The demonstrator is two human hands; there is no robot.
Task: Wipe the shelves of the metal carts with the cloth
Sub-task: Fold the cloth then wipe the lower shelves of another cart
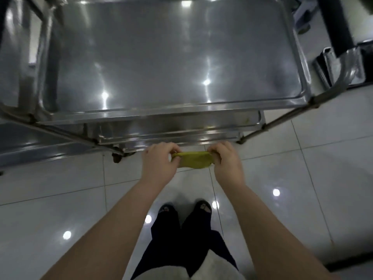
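A small yellow-green cloth (193,159) is stretched between both hands, held in the air just in front of the cart's near edge. My left hand (159,161) pinches its left end and my right hand (226,161) pinches its right end. The metal cart (171,116) stands directly ahead; its shiny top shelf (161,57) fills the upper half of the view and carries nothing. Lower shelves (171,126) show only as thin strips under the front rim.
A second metal cart (24,146) stands at the left, touching or close to the first. A black tube (333,27) and a metal frame (343,67) sit at the upper right. Glossy white floor tiles (60,188) lie below, with my feet (185,211) on them.
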